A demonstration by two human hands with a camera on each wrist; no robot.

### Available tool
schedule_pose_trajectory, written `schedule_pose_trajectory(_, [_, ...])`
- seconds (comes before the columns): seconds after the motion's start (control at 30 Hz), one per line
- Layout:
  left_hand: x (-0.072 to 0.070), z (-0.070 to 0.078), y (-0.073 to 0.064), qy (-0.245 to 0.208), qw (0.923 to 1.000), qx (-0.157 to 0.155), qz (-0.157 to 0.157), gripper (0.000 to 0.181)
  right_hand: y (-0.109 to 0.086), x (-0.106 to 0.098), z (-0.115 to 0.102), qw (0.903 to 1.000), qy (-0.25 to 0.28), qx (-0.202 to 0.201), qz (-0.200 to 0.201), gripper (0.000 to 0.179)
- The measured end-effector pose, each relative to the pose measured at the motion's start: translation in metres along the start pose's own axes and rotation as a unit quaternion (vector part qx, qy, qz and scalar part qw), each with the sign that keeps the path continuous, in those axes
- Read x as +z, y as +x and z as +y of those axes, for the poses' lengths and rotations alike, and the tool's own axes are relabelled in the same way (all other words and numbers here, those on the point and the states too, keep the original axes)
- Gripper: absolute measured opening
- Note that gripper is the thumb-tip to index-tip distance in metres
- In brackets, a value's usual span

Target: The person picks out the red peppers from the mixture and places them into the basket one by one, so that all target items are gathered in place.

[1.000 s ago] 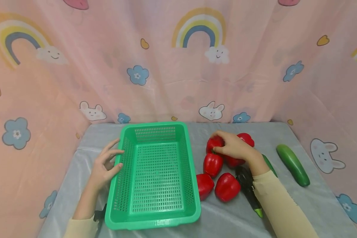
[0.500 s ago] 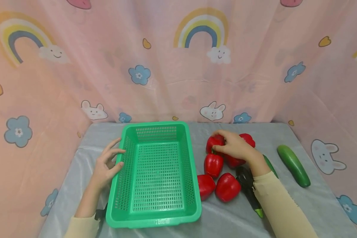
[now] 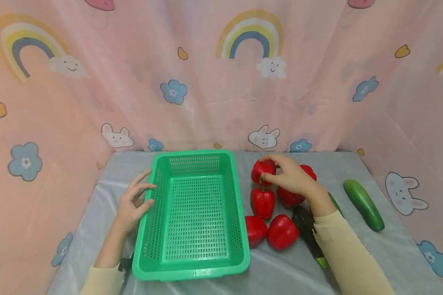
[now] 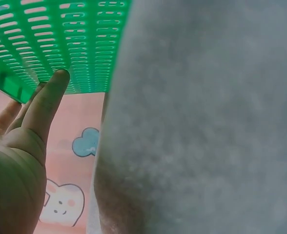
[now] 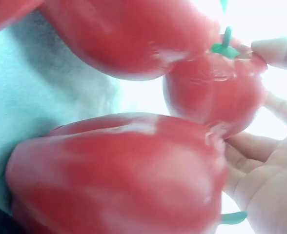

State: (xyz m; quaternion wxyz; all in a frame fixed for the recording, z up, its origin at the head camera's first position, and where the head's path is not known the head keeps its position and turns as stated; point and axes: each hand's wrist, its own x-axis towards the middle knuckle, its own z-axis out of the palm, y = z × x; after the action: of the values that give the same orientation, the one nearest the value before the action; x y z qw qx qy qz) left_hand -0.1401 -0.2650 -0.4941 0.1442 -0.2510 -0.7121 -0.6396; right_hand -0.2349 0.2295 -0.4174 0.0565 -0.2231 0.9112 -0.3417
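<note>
Currently | blocky glossy red bell pepper, stem end towards near edge, near far edge of grey cloth-covered surface, right of green perforated plastic basket | right hand nearer, pinching it | left hand unclenched, touching basket's left rim

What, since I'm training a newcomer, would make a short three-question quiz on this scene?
1. True or false: the cucumber at far right lies outside the basket.

2. What do the fingers of the right hand hold?
a) an eggplant
b) a red pepper
c) the basket

3. Fill in: in the head view, the left hand is at the basket's ____ side.

Key: 1 true; 2 b; 3 left.
</note>
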Motion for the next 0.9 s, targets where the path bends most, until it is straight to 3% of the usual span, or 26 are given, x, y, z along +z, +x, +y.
schedule_pose_trajectory(0.2, [-0.001, -0.002, 0.000, -0.013, 0.9998, 0.012, 0.002, 0.036, 0.005, -0.002, -0.008, 0.9999, 0.002, -0.002, 0.011, 0.053])
schedule_pose_trajectory(0.47, [-0.002, -0.004, 0.000, -0.013, 0.9998, -0.018, 0.002, 0.038, 0.014, 0.000, -0.022, 0.9993, 0.006, -0.032, 0.019, 0.053])
schedule_pose_trajectory(0.9, [-0.001, -0.003, 0.002, -0.016, 0.9998, -0.009, 0.001, 0.035, 0.028, -0.001, -0.054, 0.9974, 0.013, -0.067, 0.021, 0.058])
